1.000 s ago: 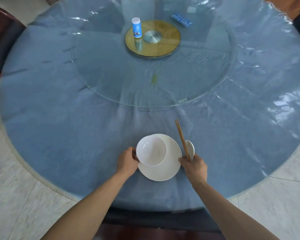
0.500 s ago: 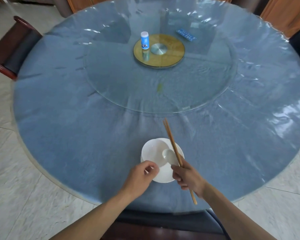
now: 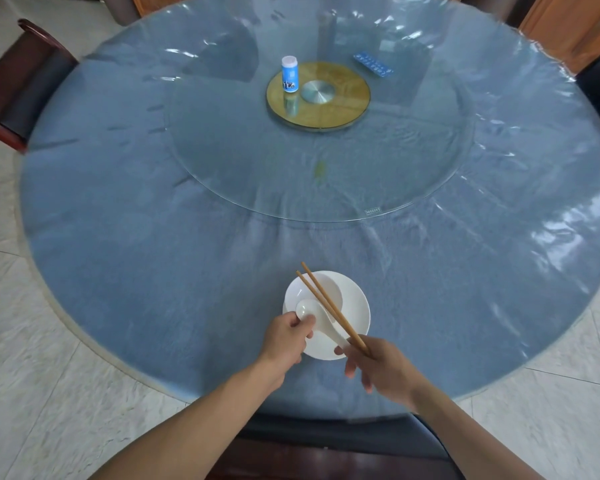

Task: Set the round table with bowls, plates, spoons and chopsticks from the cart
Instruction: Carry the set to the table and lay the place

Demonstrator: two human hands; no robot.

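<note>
A white plate [image 3: 355,315] lies near the front edge of the round blue table [image 3: 153,254]. On it sits a white bowl [image 3: 321,287]. My left hand [image 3: 286,336] pinches the scoop end of a white spoon [image 3: 317,315] over the bowl's near rim. The spoon's handle runs right toward my right hand [image 3: 381,367]. That hand grips a pair of wooden chopsticks [image 3: 328,304], which slant up-left over the bowl and plate.
A glass turntable [image 3: 257,174] covers the table's middle, with a gold disc [image 3: 347,98], a small blue-and-white bottle [image 3: 289,74] and a blue packet [image 3: 373,65] on it. Dark wooden chairs stand at the left [image 3: 14,88] and just below me [image 3: 326,455]. Tiled floor surrounds the table.
The spoon has come from beside the plate onto the bowl, and my left hand now pinches its scoop. My right hand has swung the chopsticks over the bowl and drawn back toward me.
</note>
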